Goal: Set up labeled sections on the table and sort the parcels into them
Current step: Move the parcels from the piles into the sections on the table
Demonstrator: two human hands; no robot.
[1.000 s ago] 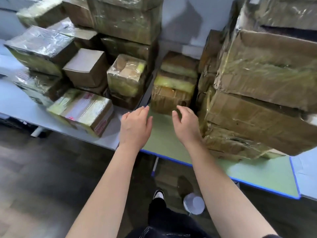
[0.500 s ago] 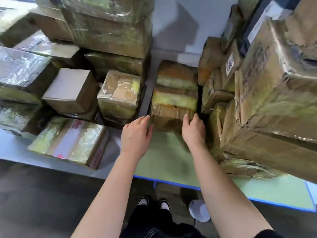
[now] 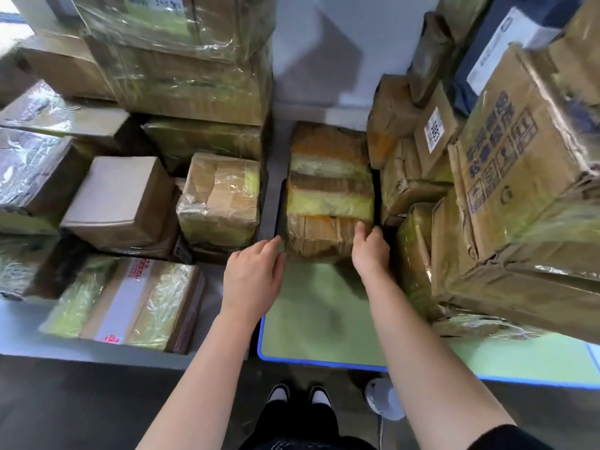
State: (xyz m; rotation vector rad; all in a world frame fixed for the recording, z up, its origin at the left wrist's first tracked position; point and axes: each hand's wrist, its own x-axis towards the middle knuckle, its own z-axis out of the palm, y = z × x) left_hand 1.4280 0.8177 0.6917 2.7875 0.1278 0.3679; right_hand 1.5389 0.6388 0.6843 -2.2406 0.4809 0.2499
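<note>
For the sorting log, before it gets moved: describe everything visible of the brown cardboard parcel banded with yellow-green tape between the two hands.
The box-shaped brown cardboard parcel is wound in glossy clear film, with yellow-green and orange tape bands across its top. It looks sealed and slightly crumpled. It lies flat on the green, blue-edged table top, with taller stacked boxes on both sides. The left hand touches its near left corner with its fingertips; the right hand grips its near right edge.

Wrapped parcel (image 3: pixel 329 203) on right table's (image 3: pixel 321 316) left edge, right box stack (image 3: pixel 519 190) beside it; flat parcel (image 3: pixel 130 300) at left table's (image 3: pixel 19 332) front edge.
</note>
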